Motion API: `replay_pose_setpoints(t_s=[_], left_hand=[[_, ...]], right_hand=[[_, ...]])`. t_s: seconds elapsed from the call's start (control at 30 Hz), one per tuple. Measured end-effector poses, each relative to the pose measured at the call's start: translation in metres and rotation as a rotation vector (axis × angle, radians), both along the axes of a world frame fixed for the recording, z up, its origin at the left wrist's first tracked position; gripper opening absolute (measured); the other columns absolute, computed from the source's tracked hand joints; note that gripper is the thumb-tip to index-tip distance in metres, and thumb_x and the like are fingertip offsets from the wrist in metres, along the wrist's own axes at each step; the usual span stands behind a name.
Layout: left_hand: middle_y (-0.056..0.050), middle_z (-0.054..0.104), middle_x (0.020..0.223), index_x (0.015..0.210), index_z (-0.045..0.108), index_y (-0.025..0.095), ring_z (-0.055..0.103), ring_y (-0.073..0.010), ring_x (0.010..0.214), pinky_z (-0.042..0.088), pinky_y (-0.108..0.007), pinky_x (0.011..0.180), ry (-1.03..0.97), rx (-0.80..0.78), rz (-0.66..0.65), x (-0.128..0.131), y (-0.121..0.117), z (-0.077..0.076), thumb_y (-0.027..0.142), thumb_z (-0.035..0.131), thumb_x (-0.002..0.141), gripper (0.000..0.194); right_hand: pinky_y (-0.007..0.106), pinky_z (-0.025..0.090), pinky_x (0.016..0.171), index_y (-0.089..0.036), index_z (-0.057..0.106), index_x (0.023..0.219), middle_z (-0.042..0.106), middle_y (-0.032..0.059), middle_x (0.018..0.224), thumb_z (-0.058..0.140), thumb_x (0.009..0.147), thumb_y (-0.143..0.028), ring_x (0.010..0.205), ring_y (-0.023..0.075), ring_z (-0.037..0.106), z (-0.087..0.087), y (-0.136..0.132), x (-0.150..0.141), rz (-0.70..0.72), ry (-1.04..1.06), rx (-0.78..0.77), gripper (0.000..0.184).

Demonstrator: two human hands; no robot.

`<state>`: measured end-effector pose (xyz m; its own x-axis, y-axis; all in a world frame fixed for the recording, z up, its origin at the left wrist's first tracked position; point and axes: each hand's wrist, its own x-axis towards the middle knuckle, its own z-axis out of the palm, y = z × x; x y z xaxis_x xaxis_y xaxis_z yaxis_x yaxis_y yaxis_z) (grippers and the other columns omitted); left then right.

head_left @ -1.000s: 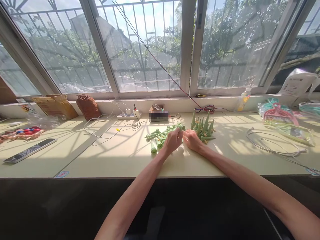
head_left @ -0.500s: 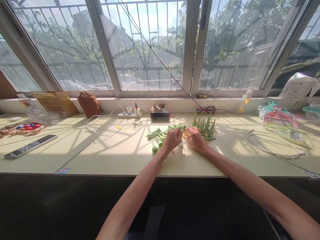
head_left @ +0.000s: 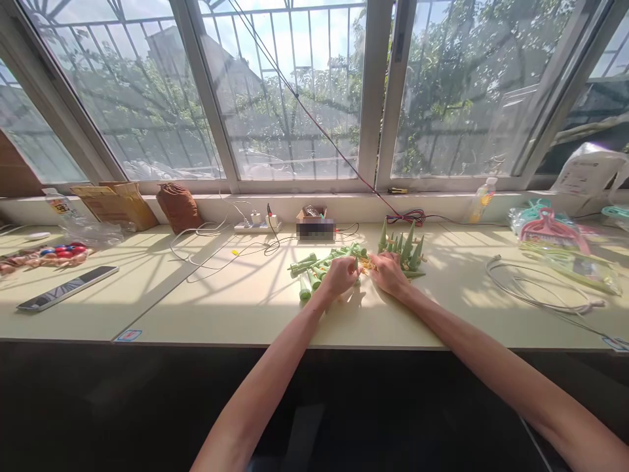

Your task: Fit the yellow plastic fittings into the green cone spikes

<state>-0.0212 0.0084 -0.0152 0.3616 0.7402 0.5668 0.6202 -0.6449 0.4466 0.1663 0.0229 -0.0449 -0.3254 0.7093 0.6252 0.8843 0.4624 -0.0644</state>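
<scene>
My left hand (head_left: pixel 338 277) and my right hand (head_left: pixel 389 273) meet at the middle of the pale table (head_left: pixel 236 308), fingers curled around small yellow-orange pieces (head_left: pixel 366 263) between them. A heap of green tube-shaped parts (head_left: pixel 314 265) lies just left of my left hand. A cluster of green cone-shaped parts (head_left: pixel 403 248) stands upright just beyond my right hand. What exactly each hand pinches is too small to tell.
A phone (head_left: pixel 67 288) and a bag of coloured balls (head_left: pixel 59 252) lie at the left. A power strip (head_left: pixel 255 225), cables and a small box (head_left: pixel 314 223) sit by the window sill. A white cable coil (head_left: pixel 535 288) and plastic bags (head_left: pixel 555 233) are at the right.
Both hands stay together at the green parts. Yellow-orange pieces have come into sight between the fingers. The view has shifted slightly.
</scene>
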Motion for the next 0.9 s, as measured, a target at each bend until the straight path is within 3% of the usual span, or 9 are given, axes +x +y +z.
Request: replay_pose_setpoints(t_s=[0.27,0.6,0.9], left_hand=[[0.001,0.056,0.057,0.057,0.050,0.018,0.046,-0.0115,0.054,0.035,-0.026,0.055,-0.013,-0.015,-0.021,0.0014,-0.0011,-0.0004,0.023,0.062,0.084,0.029],[0.006,0.040,0.053,0.062,0.035,0.021,0.036,-0.0094,0.048,0.029,-0.025,0.050,-0.209,-0.039,-0.032,0.0016,-0.0008,0.0006,0.033,0.052,0.091,0.036],[0.008,0.038,0.047,0.064,0.033,0.021,0.045,-0.0084,0.032,0.033,-0.021,0.037,-0.426,-0.200,-0.072,-0.0005,0.0015,0.0035,0.048,0.047,0.093,0.042]], right_hand=[[0.035,0.034,0.083,-0.017,0.063,0.077,0.065,0.0092,0.076,0.045,0.082,-0.001,0.086,0.0251,0.056,-0.0019,0.0021,0.0020,-0.010,-0.049,-0.018,0.025],[0.035,0.032,0.082,-0.015,0.067,0.081,0.066,0.0099,0.076,0.049,0.083,-0.003,0.085,0.0252,0.053,-0.0036,0.0017,0.0033,-0.015,-0.078,-0.029,0.021],[0.035,0.036,0.080,-0.015,0.064,0.073,0.063,0.0102,0.073,0.051,0.080,-0.001,0.083,0.0258,0.053,-0.0053,0.0009,0.0018,0.011,-0.034,-0.003,0.021]])
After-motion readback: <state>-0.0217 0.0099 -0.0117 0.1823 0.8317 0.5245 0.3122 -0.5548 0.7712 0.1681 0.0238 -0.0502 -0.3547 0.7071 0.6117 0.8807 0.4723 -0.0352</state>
